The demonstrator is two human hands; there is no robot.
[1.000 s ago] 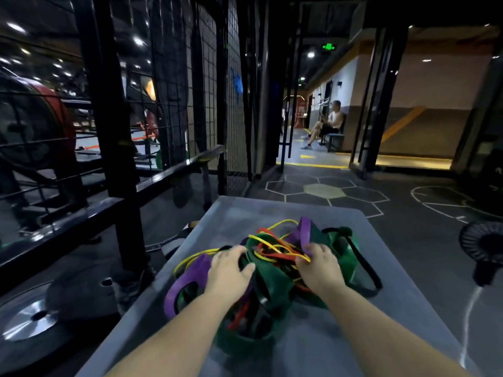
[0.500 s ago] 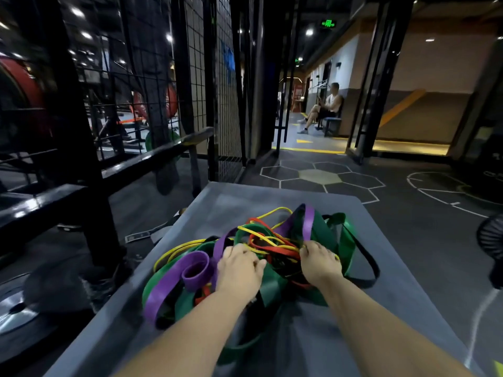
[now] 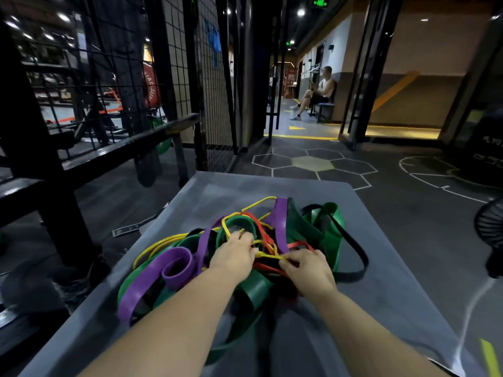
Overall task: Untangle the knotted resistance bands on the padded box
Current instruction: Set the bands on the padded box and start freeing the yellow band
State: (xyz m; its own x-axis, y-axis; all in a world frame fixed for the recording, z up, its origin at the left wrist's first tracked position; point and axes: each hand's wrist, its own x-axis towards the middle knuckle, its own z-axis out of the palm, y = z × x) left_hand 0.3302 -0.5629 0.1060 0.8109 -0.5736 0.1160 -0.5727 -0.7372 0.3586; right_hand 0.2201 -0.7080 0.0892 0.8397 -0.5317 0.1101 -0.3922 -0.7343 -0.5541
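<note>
A knotted heap of resistance bands (image 3: pixel 299 227) lies on the grey padded box (image 3: pixel 223 191). Wide green, purple (image 3: pixel 152 278) and black (image 3: pixel 356 254) loops mix with thin yellow and red ones. Both hands sit in the middle of the heap. My left hand (image 3: pixel 234 255) has its fingers curled into the thin yellow and red bands. My right hand (image 3: pixel 307 269) pinches the thin yellow band (image 3: pixel 268 255) that runs taut between the two hands. The fingertips are partly buried in the tangle.
A black steel rack and wire mesh (image 3: pixel 114 104) stand along the left. Dark gym floor with hexagon markings (image 3: pixel 313 163) lies beyond the box. A fan (image 3: pixel 490 227) stands at the right edge. A person sits on a bench (image 3: pixel 318 96) far down the corridor.
My right hand came back toward me and left, from the purple and green bands onto the thin yellow band. My left hand shifted forward into the thin bands. The view moved closer.
</note>
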